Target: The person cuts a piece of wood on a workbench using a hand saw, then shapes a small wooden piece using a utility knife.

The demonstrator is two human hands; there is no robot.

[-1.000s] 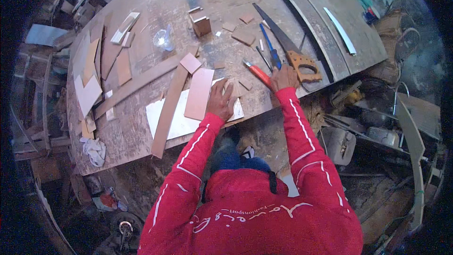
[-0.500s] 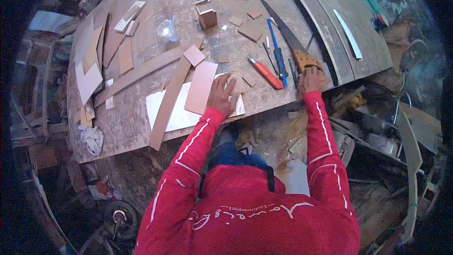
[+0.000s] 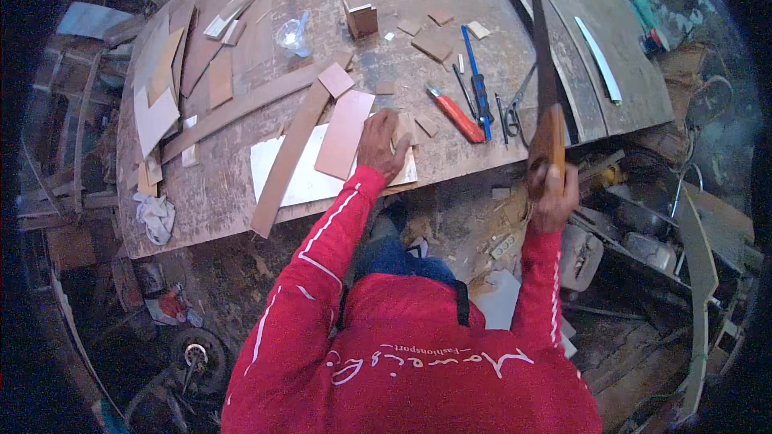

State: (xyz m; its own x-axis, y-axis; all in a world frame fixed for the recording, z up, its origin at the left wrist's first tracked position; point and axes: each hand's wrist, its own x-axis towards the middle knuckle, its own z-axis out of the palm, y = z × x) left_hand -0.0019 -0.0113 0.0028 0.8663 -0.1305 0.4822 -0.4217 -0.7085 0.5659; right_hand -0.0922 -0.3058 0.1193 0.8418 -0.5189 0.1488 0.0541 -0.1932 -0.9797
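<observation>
My right hand (image 3: 555, 201) grips the wooden handle of a long handsaw (image 3: 547, 80), raised off the worktable's front edge with the blade pointing away from me. My left hand (image 3: 382, 145) rests with loosely bent, separated fingers on the right part of a white board (image 3: 277, 161), beside a pink rectangular piece (image 3: 342, 133) with a smaller pink square (image 3: 335, 79) at its top. A long brown strip (image 3: 285, 177) lies across the white board. Between my hands lie a red-handled cutter (image 3: 454, 114), a blue tool (image 3: 481, 92), scissors (image 3: 512, 122) and small wood offcuts (image 3: 426, 124).
The worktable (image 3: 209, 217) holds a small wooden block (image 3: 360, 16), a plastic cup (image 3: 289, 37), several board pieces (image 3: 161, 104) and a rag (image 3: 155, 217). A white strip (image 3: 597, 60) lies at right. Below are a wheel (image 3: 195, 358), sink-like metal items (image 3: 647, 249) and scrap wood.
My right hand moved from the blue tool to the saw handle, then lifted the saw and drew it toward me, turning it upright along its length. My left hand shifted only slightly.
</observation>
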